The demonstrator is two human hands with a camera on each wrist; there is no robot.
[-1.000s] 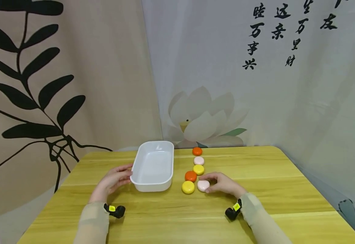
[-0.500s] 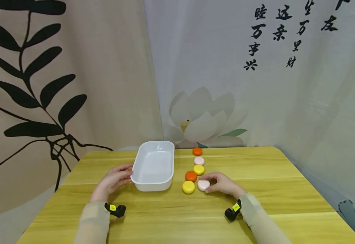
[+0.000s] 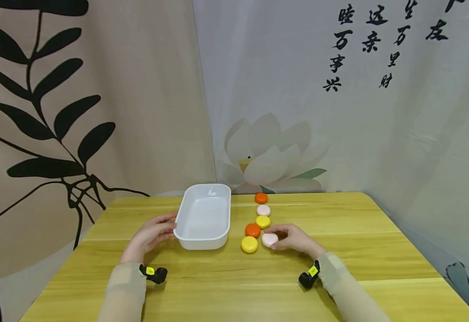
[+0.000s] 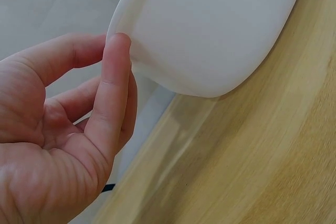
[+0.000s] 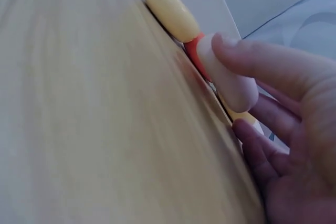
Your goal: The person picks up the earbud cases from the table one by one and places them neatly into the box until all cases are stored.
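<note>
In the head view my left hand (image 3: 154, 235) is at the near left side of a white rectangular tray (image 3: 183, 245). The left wrist view shows its thumb and fingertips holding the tray's rim. My right hand (image 3: 293, 239) pinches a pale pink, glossy round disc (image 3: 269, 240) low over the tabletop. Seen from the right wrist, the thumb lies on one side of that disc (image 5: 231, 80), with the other fingers on the far side. Left of it sit a yellow disc (image 3: 249, 244) and an orange disc (image 3: 252, 230); another yellow disc (image 3: 263, 222) lies just behind.
Farther back in the same row are another pale pink disc (image 3: 264, 210) and another orange disc (image 3: 261, 198), near the table's back edge. The wooden table (image 3: 218, 286) runs up to a printed cloth backdrop (image 3: 158, 112). Black cameras (image 3: 309, 279) are strapped to both wrists.
Only a slight shift of the head view shows. Both hands, the tray and the discs keep their places relative to one another.
</note>
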